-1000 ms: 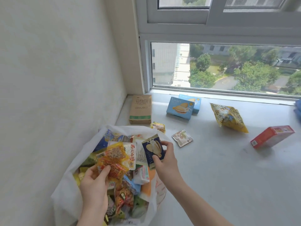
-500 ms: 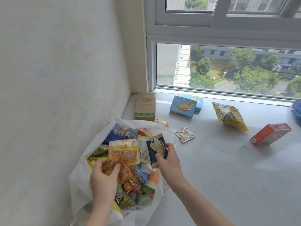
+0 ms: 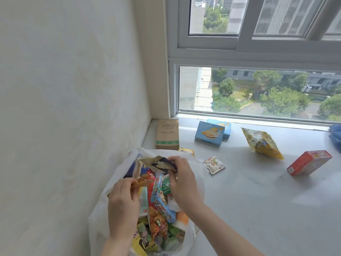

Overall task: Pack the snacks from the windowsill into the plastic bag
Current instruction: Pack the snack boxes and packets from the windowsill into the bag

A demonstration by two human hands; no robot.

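**Both hands push their packets down into the bag**

Since half a second ago both hands have sunk lower into the bag mouth, and the dark-blue packet has tipped from upright to nearly flat.

Nearest, the white plastic bag [image 3: 99, 211] stands open against the wall, crammed with bright wrappers. The left hand [image 3: 123, 202] has its fingers curled round an orange-yellow snack packet [image 3: 141, 182], pinching it at the top edge. The right hand [image 3: 181, 183] pinches the dark-blue packet [image 3: 160, 164] by its right end, so the packet juts left from the fingertips over the heap.

These look like light, crinkly foil sachets: soft, likely slippery, with contents that may crush. An edge or sealed seam seems the best hold, without squeezing the middle.

Farther out on the windowsill [image 3: 249, 196] there remain a small pale sachet [image 3: 214, 165], a small yellow packet [image 3: 186, 151] just behind the bag, a red box [image 3: 309, 162], a yellow pouch [image 3: 263, 142], a brown carton [image 3: 167, 134] in the corner, and two blue biscuit boxes [image 3: 210, 133] by the glass. The boxes are stiff and probably best held across their sides.
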